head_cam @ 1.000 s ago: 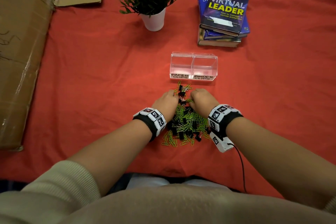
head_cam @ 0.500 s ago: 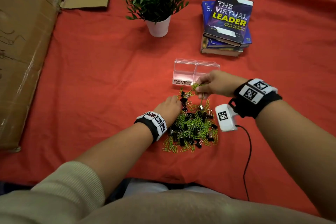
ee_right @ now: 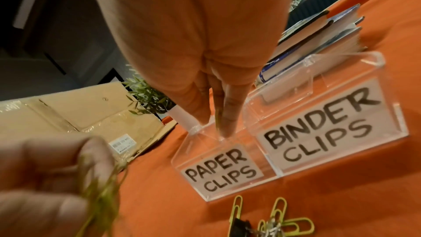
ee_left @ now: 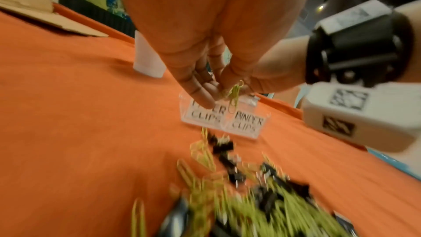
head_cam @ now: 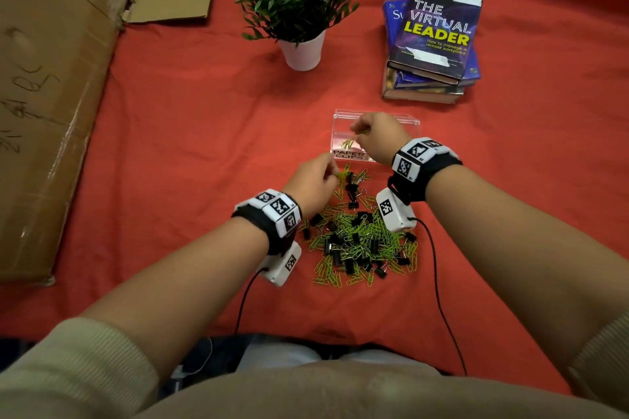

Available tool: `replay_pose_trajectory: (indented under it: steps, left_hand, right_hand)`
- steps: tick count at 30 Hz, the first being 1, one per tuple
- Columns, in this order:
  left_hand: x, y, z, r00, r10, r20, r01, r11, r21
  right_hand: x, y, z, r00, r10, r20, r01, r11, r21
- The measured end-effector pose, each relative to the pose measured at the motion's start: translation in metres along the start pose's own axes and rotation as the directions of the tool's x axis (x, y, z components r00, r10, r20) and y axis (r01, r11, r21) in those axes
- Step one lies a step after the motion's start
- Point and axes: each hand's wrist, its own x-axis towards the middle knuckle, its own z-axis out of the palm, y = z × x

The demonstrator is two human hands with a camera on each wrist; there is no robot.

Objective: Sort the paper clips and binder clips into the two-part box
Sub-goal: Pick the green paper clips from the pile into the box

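Observation:
A pile of green paper clips and black binder clips (head_cam: 360,241) lies on the red cloth in front of the clear two-part box (head_cam: 410,126). My right hand (head_cam: 357,131) hovers over the left part, labelled PAPER CLIPS (ee_right: 222,168). Its fingertips (ee_right: 227,123) point down into that part, pinching a thin green clip. A few green clips (head_cam: 348,143) lie inside. The BINDER CLIPS part (ee_right: 318,132) looks empty. My left hand (head_cam: 335,173) is at the pile's far edge, pinching a small bunch of green paper clips (ee_left: 234,95).
A potted plant (head_cam: 299,10) stands behind the box to the left, and a stack of books (head_cam: 432,44) to the right. Flattened cardboard (head_cam: 51,95) covers the left side. Cables run from both wrist cameras towards my body.
My right hand rose from the pile's far edge to above the box's left part. My left hand lifted a few green clips off the pile.

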Motion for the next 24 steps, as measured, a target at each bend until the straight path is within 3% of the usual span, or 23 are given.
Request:
replay_pose_trajectory:
  steps: [5, 8, 11, 14, 18, 21, 24]
  left_hand:
    - [0.032, 0.027, -0.024, 0.992, 0.074, -0.106, -0.072, 0.997, 0.018]
    - [0.06, 0.041, -0.029, 0.982, 0.116, -0.146, -0.097, 0.987, 0.132]
    - [0.081, 0.043, -0.022, 0.99, 0.113, -0.081, -0.09, 0.965, 0.247]
    - [0.085, 0.039, -0.013, 0.989, 0.139, -0.042, -0.119, 0.941, 0.318]
    - [0.066, 0.021, -0.006, 0.963, 0.252, -0.095, -0.206, 0.915, 0.346]
    - [0.044, 0.001, 0.003, 0.978, 0.206, -0.04, -0.183, 0.93, 0.32]
    - [0.027, -0.015, 0.016, 0.991, 0.108, 0.079, -0.13, 0.924, 0.36]
  right_hand:
    - [-0.028, 0.013, 0.0, 0.987, 0.011, -0.162, -0.004, 0.999, 0.045]
    - [-0.052, 0.028, 0.026, 0.998, -0.018, 0.057, 0.021, 0.999, -0.048]
    - [-0.062, 0.041, 0.049, 0.981, -0.041, 0.19, 0.082, 0.974, -0.213]
    - [-0.068, 0.049, 0.054, 0.986, -0.058, 0.158, 0.094, 0.969, -0.228]
    - [-0.076, 0.063, 0.042, 0.993, -0.042, 0.113, 0.066, 0.975, -0.211]
    - [-0.077, 0.072, 0.029, 0.989, 0.033, 0.146, 0.01, 0.959, -0.282]
    - [-0.069, 0.068, 0.024, 0.996, -0.022, 0.082, 0.046, 0.952, -0.304]
